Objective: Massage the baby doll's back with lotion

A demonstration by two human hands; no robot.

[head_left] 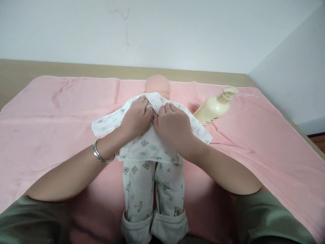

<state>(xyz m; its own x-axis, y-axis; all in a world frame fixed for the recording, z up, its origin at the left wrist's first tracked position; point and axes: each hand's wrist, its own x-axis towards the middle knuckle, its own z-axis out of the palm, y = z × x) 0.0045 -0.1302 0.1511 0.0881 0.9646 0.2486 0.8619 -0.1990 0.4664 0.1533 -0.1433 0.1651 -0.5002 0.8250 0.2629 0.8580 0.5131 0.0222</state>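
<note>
A baby doll, its bald head (pixel 157 85) at the far end, lies stretched out towards me. It wears a white long-sleeved baby shirt (pixel 149 145) and matching trousers (pixel 139 186) with a small green animal print. At the upper chest, below the collar, my left hand (pixel 137 117) pinches the shirt's front, a silver bangle (pixel 98 150) on its wrist. My right hand (pixel 175 125) grips the fabric close beside it, thumb towards the left one. The hands hide the fastening between the fingertips, and the doll's face cannot be made out.
A pale yellow pump bottle (pixel 213 108) lies tilted to the right of the doll's sleeve. Beneath everything spreads a pink cloth (pixel 63 112) over a wooden surface (pixel 96 70). Behind it rises a white wall (pixel 177 34), with another at the right.
</note>
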